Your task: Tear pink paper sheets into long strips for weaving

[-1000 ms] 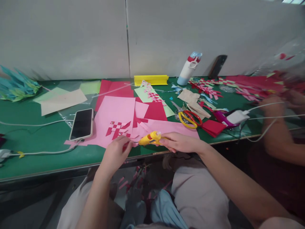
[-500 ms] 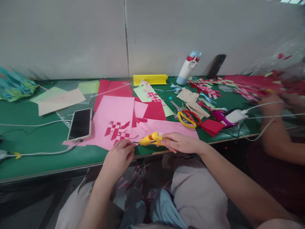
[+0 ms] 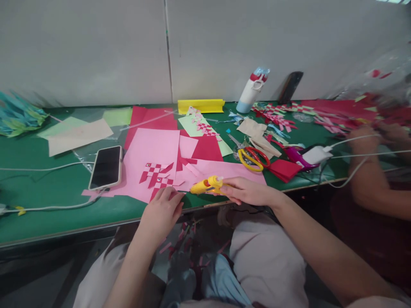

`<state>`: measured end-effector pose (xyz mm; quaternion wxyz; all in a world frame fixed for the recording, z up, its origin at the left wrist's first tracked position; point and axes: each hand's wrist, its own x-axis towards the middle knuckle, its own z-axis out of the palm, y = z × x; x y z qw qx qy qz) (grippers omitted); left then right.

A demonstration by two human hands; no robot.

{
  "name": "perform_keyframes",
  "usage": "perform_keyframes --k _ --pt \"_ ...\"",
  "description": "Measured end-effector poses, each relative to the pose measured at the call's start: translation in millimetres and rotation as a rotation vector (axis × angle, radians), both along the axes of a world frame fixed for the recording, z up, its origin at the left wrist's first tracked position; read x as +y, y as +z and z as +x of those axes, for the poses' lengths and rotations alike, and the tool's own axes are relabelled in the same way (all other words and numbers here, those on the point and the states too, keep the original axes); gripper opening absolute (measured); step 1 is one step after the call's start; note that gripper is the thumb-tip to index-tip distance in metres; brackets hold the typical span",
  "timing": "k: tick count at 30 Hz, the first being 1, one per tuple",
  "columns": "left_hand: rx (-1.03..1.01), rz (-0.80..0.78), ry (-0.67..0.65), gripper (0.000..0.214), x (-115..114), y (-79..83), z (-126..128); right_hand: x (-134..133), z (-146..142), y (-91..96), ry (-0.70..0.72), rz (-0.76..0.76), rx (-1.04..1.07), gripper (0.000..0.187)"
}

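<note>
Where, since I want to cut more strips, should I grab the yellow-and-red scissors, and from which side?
By the handle loops of the scissors: they lie flat, turned toward you, while the blades point away, far-left. I'd come from the near side; the right hand, which holds the glue gun, is closest.

No writing, label or number can be made out anywhere, not on the phone [image 3: 105, 167], the bottle [image 3: 248, 92] or the yellow glue gun [image 3: 205, 186].

Grips yellow glue gun [image 3: 207, 185] in right hand [image 3: 247, 191] at near edge of green table [image 3: 64, 192], nozzle pointing left. Rests flat fingers of left hand [image 3: 162, 209] on pink sheet [image 3: 154, 147], just near of woven piece [image 3: 157, 175]. Phone [image 3: 105, 167] to left, scissors [image 3: 252, 158] to right.
</note>
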<state>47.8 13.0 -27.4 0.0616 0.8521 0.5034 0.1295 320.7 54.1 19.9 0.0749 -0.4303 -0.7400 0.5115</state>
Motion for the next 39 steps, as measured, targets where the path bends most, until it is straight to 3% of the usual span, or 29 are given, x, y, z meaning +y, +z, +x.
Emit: perform_keyframes --k 11,20,35,39 --pt "0.017 0.005 0.005 0.026 -0.1 2.9 5.6 -0.5 13.1 0.6 -0.035 0.023 -0.003 0.045" --pt "-0.263 -0.123 0.062 0.022 3.3 2.5 -9.8 -2.2 22.2 10.9 -0.084 0.058 0.001 0.05" --pt "-0.075 0.003 -0.012 0.033 5.1 -2.2 -6.8 -1.7 35.4 6.5 -0.139 0.06 0.037 0.049" --pt "-0.125 -0.022 0.003 0.03 4.2 0.0 -7.2 1.0 39.5 5.3 -0.132 0.082 0.051 0.05"
